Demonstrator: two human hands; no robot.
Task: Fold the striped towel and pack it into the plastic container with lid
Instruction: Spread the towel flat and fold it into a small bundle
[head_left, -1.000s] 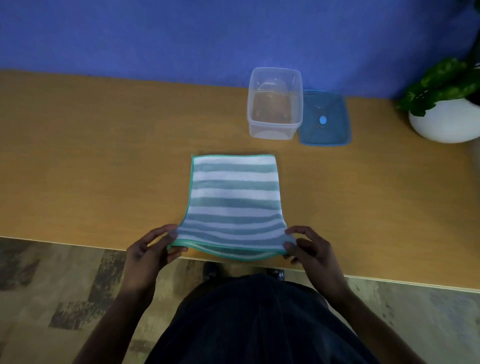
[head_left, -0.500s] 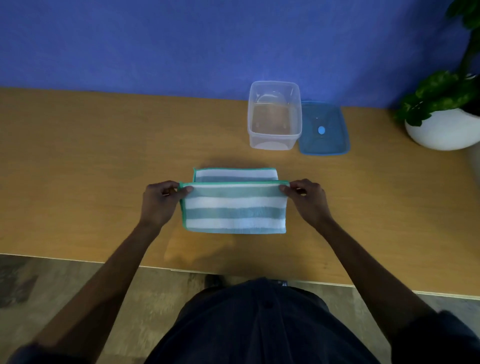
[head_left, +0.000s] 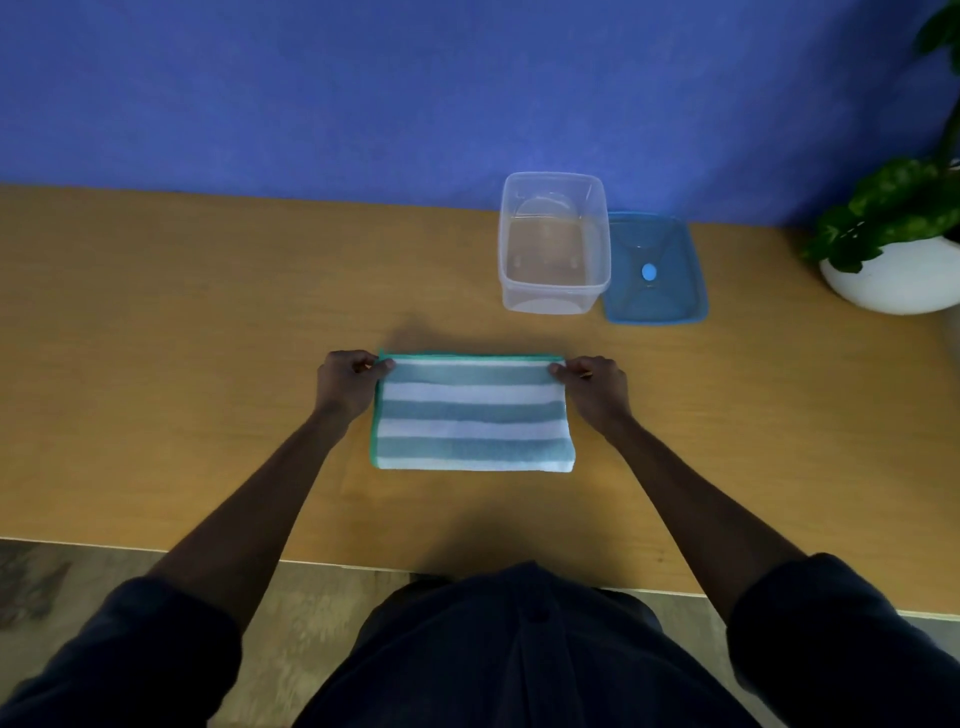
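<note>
Both hands hold the far corners of a folded striped towel (head_left: 472, 415) on a wooden worktop (head_left: 156, 322). Left hand (head_left: 349, 384) has its fingers curled, pinching the towel's far left corner between thumb and fingertips. Right hand (head_left: 592, 387) mirrors it, pinching the far right corner in the same way. Bare forearms reach forward from dark sleeves at the bottom of the view.

Lying flat, the towel forms a wide rectangle with teal and white stripes running left to right and a green trim along its far and left edges. Its near edge is a soft, rounded fold.

Beyond the towel, slightly to the right and apart from it, stands a clear plastic container (head_left: 554, 244), open and with nothing inside. Just beside it on the right, a blue lid (head_left: 655, 270) with a small round light blue button at its centre lies flat on the worktop. At the far right edge sits a white pot (head_left: 893, 278) holding a leafy green plant (head_left: 893, 208). A blue wall (head_left: 363, 93) rises behind the worktop.
</note>
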